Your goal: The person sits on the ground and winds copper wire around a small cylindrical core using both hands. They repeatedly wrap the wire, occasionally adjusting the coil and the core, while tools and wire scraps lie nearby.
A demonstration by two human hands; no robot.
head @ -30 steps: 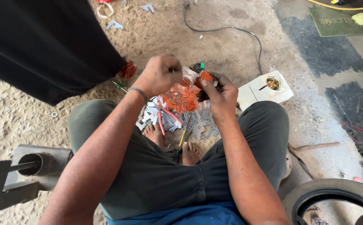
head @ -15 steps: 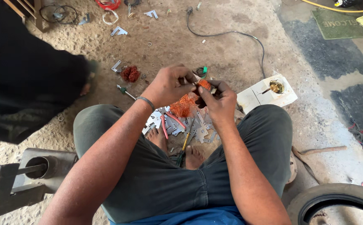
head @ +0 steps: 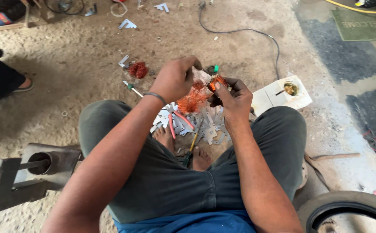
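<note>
I sit cross-legged on a dusty floor, both hands raised above my feet. My right hand (head: pixel 233 98) grips a small coil of copper wire (head: pixel 217 82) between thumb and fingers. My left hand (head: pixel 175 78) pinches a pale strip (head: pixel 201 76) coming off that coil. Loose tangled copper wire (head: pixel 192 102) hangs just below the hands. Under them lies a heap of thin grey metal plates (head: pixel 207 127) with red-handled pliers (head: pixel 178 121) and a green-handled screwdriver (head: pixel 190 149).
A second clump of copper wire (head: pixel 138 69) and a small screwdriver (head: pixel 132 88) lie at the upper left. A white tray (head: pixel 283 92) sits right, a black cable (head: pixel 244 32) beyond. A metal fixture (head: pixel 28 170) stands left, a tyre (head: pixel 347 211) lower right. Another person's sandalled foot (head: pixel 22 84) is at far left.
The view has tilted so the dark-clothed person slid off to the left. My hands stay together on the coil, the left hand now pulling the strip slightly upward.
</note>
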